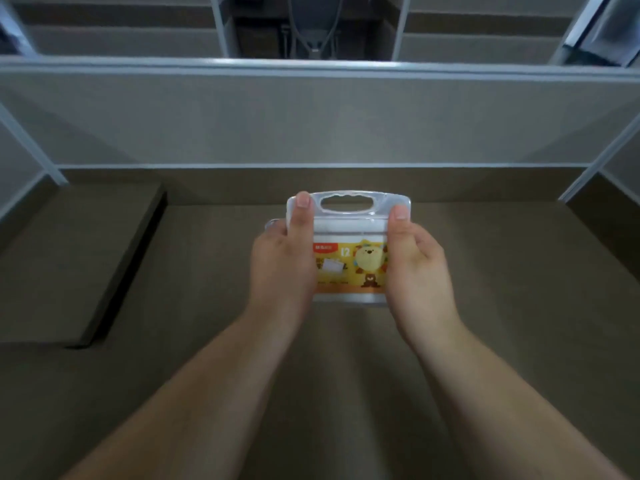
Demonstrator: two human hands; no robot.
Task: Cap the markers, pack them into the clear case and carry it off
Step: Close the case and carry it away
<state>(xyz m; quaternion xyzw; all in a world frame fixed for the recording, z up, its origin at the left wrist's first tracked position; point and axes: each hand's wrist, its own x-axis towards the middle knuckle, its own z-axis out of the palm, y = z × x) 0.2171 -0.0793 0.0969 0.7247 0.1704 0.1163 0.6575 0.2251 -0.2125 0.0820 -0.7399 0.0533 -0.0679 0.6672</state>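
Head view: case [349, 261] gripped at side edges by L hand [282, 261] & R hand [417, 263], over desk [346, 358], near divider [311, 119].

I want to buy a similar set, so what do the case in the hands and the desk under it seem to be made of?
The case looks like clear, glossy moulded plastic: it is see-through, with shiny highlights round the handle cut-out; the yellow label looks like printed paper or card. The desk looks like matte brown laminate, flat and without glare, though wood cannot be ruled out.

clear case [349, 237] with yellow cartoon label, closed, handle away, held above desk.
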